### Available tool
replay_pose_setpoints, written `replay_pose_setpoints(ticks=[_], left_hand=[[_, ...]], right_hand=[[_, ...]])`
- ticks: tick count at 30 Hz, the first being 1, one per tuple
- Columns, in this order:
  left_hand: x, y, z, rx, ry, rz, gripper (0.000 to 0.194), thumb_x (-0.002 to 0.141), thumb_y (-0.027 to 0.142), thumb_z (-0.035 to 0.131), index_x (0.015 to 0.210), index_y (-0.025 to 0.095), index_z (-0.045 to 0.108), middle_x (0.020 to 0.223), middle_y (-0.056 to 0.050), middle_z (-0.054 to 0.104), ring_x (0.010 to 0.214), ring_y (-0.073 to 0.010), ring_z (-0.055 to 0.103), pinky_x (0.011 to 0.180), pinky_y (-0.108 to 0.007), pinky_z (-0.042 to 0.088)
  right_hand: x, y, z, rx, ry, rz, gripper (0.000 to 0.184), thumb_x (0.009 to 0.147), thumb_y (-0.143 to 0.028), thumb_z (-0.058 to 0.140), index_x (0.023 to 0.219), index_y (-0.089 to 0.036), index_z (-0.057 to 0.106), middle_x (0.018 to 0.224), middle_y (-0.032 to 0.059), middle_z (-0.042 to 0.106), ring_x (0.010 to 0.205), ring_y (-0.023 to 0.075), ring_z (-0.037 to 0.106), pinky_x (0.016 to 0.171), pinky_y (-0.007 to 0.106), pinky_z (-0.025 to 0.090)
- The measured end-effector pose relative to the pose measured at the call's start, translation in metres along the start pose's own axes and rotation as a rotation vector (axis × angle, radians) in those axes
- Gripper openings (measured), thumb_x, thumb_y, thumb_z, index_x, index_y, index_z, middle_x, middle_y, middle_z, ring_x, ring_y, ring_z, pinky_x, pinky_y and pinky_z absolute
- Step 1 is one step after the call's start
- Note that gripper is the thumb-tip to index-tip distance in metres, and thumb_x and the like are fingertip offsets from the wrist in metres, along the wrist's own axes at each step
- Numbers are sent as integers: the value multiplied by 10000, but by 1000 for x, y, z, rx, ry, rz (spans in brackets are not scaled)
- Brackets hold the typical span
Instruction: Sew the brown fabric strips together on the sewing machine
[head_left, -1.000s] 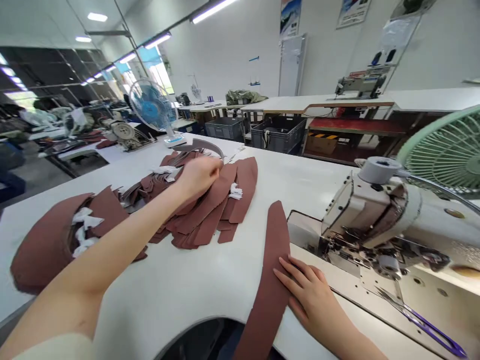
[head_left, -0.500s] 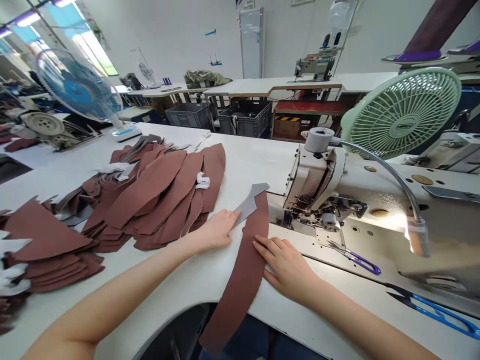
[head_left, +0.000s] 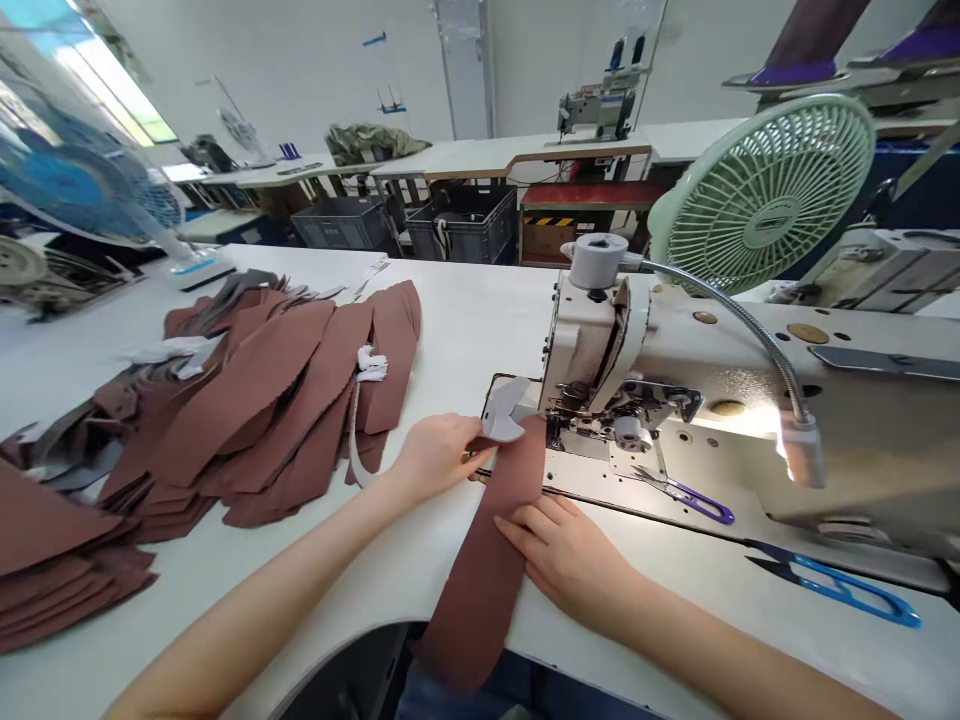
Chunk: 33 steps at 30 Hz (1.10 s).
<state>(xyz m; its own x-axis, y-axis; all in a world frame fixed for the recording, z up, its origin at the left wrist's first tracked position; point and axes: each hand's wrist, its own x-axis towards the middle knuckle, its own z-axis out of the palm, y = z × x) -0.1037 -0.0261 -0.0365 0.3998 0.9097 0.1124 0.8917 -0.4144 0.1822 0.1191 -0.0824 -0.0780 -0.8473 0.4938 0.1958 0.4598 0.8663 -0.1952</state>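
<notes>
A long curved strip of brown fabric (head_left: 480, 580) runs from the table's front edge up to the needle area of the sewing machine (head_left: 592, 370). On its far end lies a small grey fabric piece (head_left: 504, 408), whose near edge is pinched between the thumb and fingers of my left hand (head_left: 442, 455). My right hand (head_left: 559, 545) rests on the strip's right side, fingertips pressed on the brown cloth and thumb at its edge. Both cloth pieces reach close to the presser foot, which is partly hidden among machine parts.
Stacks of cut brown pieces (head_left: 262, 390) cover the table's left side. Purple-handled thread snips (head_left: 697, 500) lie on the machine bed, and blue thread snips (head_left: 847, 590) lie nearer the right. A green fan (head_left: 772, 210) and a lit lamp (head_left: 802, 450) stand by the machine.
The grey piece and the strip's far end have moved in against the needle area. My left hand now pinches the grey piece's near edge, bending it up. The view has shifted to the right.
</notes>
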Motion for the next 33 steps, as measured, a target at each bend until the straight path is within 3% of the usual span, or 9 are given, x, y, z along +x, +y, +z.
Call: replay_pose_setpoints(ticks=[2,4,7,11,20,24,28,33], left_hand=[[9,16,14,43,3,114,90,857,234,495,793,189,538,732,-43,602,751,-211,585,686,-315,449],[17,28,27,12,-32,223,43,819,156,510,797,193,512,799,-50,599,822,-222,579,734,-336,459],[22,35,40,-143,-55,247,138,768,83,513,843,196,488,927,-57,588,922,-220,557,791,-340,478],[17,36,44,-296,-42,227,265,777,23,444,958,206,508,963,-45,580,939,-187,555,822,-311,487],[16,40,51,-169,70,283,207,837,68,455,949,189,580,877,-65,581,821,-205,528,722,-329,494],[19,39,54,-155,105,270,225,844,83,459,999,180,592,951,-85,605,836,-215,547,724,-348,510],[20,37,54,-148,134,354,330,826,16,392,1027,172,602,1125,-95,628,919,-210,567,807,-372,514],[22,38,52,-87,235,399,359,789,-32,380,998,136,619,1100,-88,657,851,-197,562,758,-344,526]], right_hand=[[-4,-2,-3,74,-7,8,383,859,-183,523,1235,-148,586,998,113,638,907,236,556,816,389,456],[-6,-1,-7,129,3,39,369,838,-237,569,1203,-218,612,1159,126,596,1078,282,510,898,448,417],[-6,0,-10,116,-11,88,362,846,-308,589,1205,-274,616,1329,140,513,1275,356,369,945,514,371],[-6,-2,-4,7,9,44,369,910,-360,524,1247,-226,595,1284,170,570,1232,342,454,896,452,424],[-8,-10,6,-86,110,5,375,909,-361,519,1236,-194,595,1235,196,608,1167,331,530,809,404,446],[-9,-10,7,-100,118,-11,388,906,-362,525,1236,-171,596,1221,217,611,1183,343,519,801,404,436],[-9,-9,9,-106,104,-23,396,929,-359,491,1260,-160,578,1238,240,591,1199,347,503,810,411,420],[-8,-9,6,-126,121,-32,388,925,-367,498,1240,-162,594,1226,248,595,1185,355,513,786,403,417]])
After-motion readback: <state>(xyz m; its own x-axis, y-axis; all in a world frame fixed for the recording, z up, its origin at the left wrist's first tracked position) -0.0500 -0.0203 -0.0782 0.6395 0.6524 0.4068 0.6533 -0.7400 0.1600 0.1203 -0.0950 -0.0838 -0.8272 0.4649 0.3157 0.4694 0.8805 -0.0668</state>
